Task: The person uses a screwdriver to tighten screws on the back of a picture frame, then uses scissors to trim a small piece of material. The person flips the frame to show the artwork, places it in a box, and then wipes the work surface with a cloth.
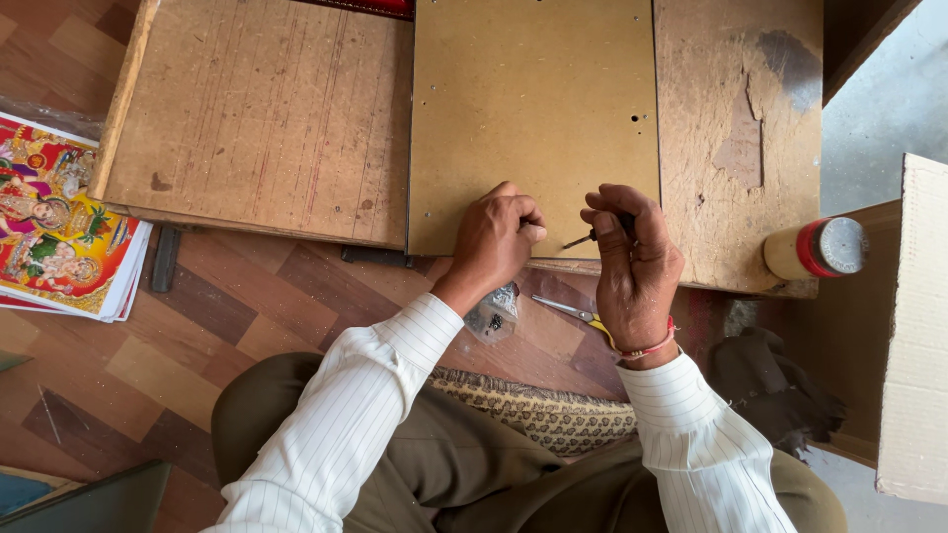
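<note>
On a low, worn wooden table [267, 118], the left hand [499, 242] rests clenched on the near edge of a tan board [533, 109] while the right hand [632, 262] grips a small screwdriver [583, 238], its long axis slanting down-left, tip toward the left hand.

board [533, 118]: plain tan
desk [257, 118]: scratched brown wood
sleeves [346, 424]: white, thin dark stripes
jar [815, 249]: cream, red band, grey lid
prints [54, 232]: bright yellow, red, green
floor [197, 336]: brown patchwork
</note>
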